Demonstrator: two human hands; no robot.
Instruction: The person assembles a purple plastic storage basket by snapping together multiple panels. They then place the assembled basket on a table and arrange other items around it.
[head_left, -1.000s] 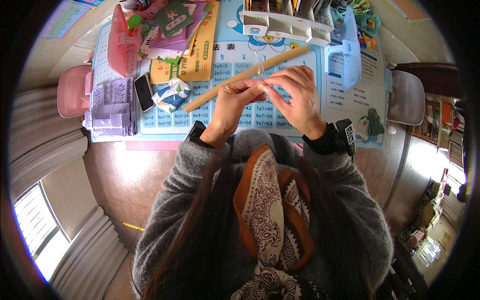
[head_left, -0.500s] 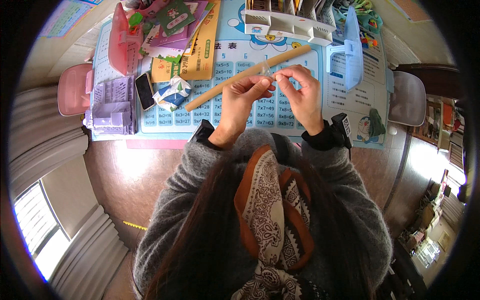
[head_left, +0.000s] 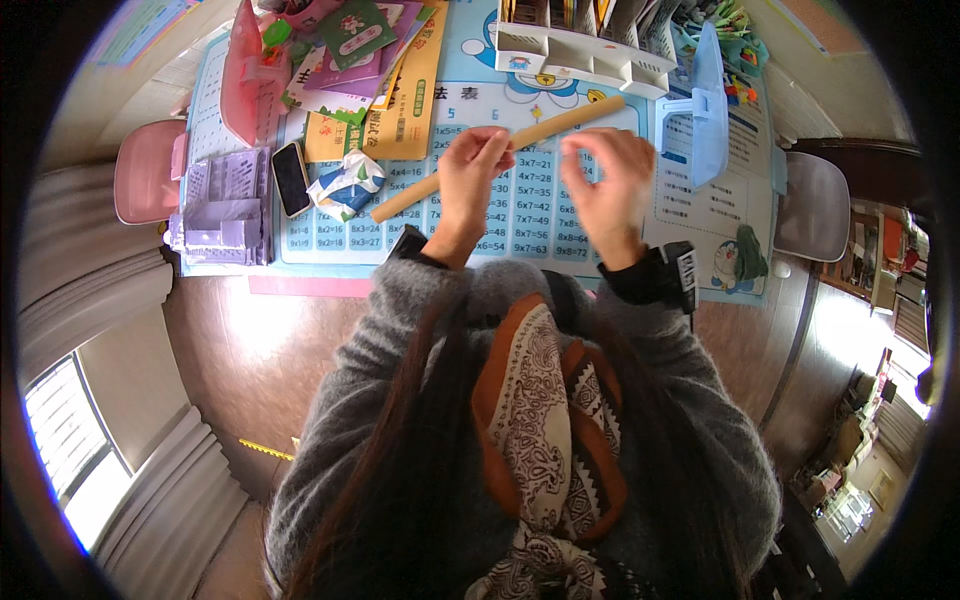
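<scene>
Frankly, whatever the fingertips hold is too small to make out: the left hand [head_left: 470,170] is raised above the worktop [head_left: 250,340] with thumb and fingers pressed together at the tip, and the right hand [head_left: 605,185] beside it shows a like pinching grip, yet no object can be seen between them, and the two hands stand apart. Under them lies a long tan stick [head_left: 500,155]; the left hand hides its middle. Its long axis runs slantwise, the lower end pointing toward the person's left near a crumpled blue-and-white wrapper [head_left: 345,185], the upper end pointing right and away toward a white desk organiser [head_left: 580,50], whose top is cut off by the rim. The stick rests on a pale blue chart mat [head_left: 530,215] printed with rows of figures. A dark phone [head_left: 291,178] lies left of the wrapper, a lilac box [head_left: 222,210] farther left, and yellow and green booklets [head_left: 385,70] behind them.
</scene>
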